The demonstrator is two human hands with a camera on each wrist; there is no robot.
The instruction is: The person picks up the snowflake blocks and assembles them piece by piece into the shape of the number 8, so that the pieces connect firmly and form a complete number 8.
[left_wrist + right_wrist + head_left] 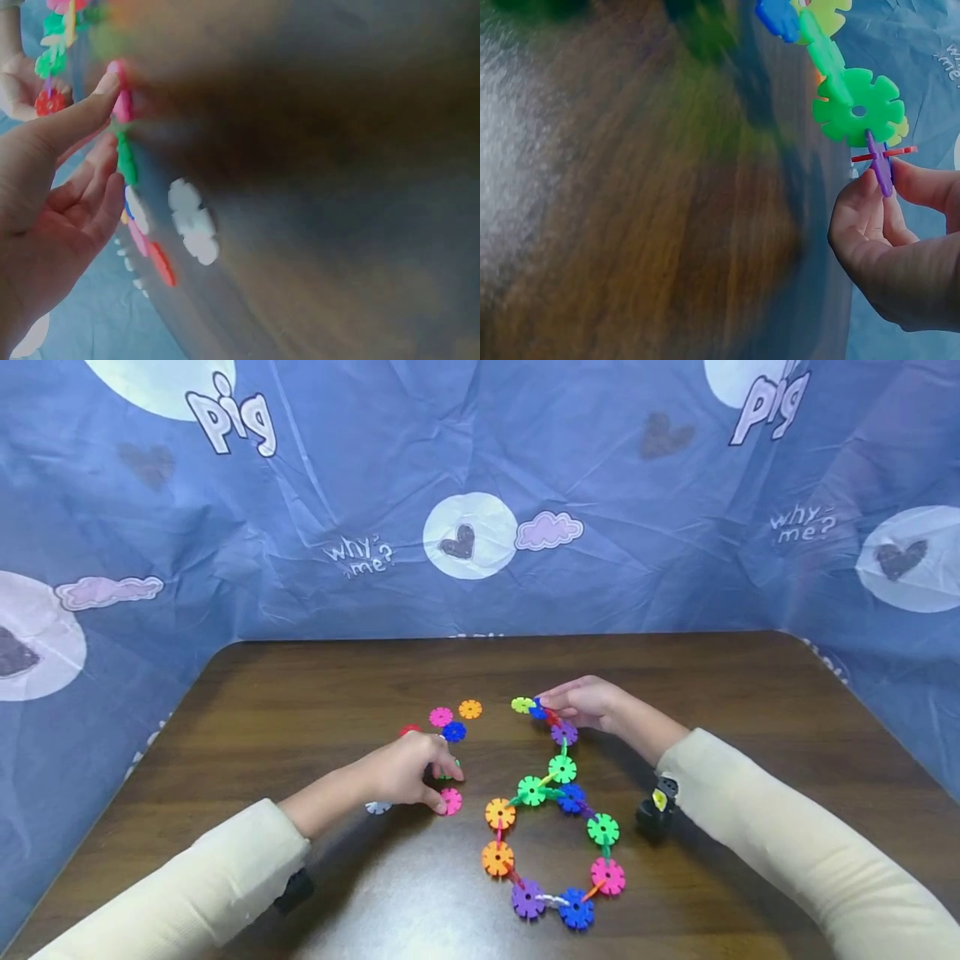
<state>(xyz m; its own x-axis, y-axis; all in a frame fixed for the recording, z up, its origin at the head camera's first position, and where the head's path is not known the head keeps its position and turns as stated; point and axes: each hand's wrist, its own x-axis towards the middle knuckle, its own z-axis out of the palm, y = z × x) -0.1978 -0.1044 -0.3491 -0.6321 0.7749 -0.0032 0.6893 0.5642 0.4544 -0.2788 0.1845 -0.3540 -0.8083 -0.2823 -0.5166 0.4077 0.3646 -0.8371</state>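
Notched plastic snowflake discs are joined into a chain with a closed ring at its near end; an orange disc [498,859] and a blue disc [576,909] form part of the ring. At the chain's far end, my right hand [588,702] pinches it near a blue disc, between a yellow-green disc [522,704] and a purple disc [564,733]. In the right wrist view, the fingertips meet by a purple disc [881,165] and a red one. My left hand [408,768] reaches over loose discs, thumb touching a pink disc [121,94], fingers beside a green disc [126,159].
Past the left hand lie more loose discs: pink [440,717], orange [470,709], blue [453,732] and a partly hidden red one. A white disc [193,221] lies under the left wrist. Blue printed cloth [480,602] hangs behind the brown table [337,685].
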